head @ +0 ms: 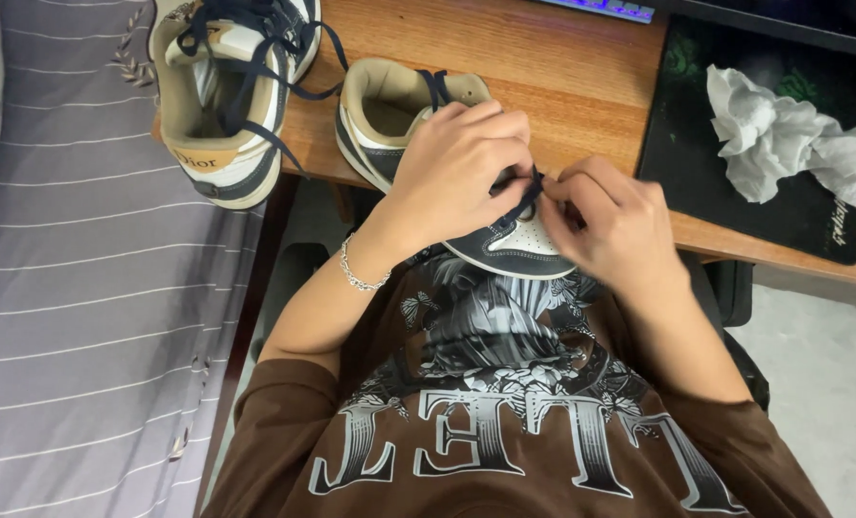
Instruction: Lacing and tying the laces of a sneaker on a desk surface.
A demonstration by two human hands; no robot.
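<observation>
Two sneakers occupied the wooden desk (562, 77) when I logged this frame from the remote station. The near sneaker (418, 125) lay at the desk's front edge, its toe overhanging toward the wearer's chest and its heel pointing away and to the left, so its long axis ran diagonally. Both hands worked directly over its forefoot. The left hand (452, 168) was curled over the lacing area, fingers closed on the dark blue shoelace (524, 203). The right hand (606, 225) met it from the right, fingertips pinching the same lace, so the two hands touched above the toe box. I judged both equally near the lace, the left covering more of the shoe.

The second sneaker (231, 96) stood well apart at the desk's left corner, its laces loose and hanging over the side. A crumpled white tissue (783, 139) rested on a dark mouse mat (697, 144) to the right. A grey striped bed cover (92, 288) filled the left margin.

Hidden items: the eyelets and the lace ends lay under the fingers, and I could not tell which eyelet was being worked.
</observation>
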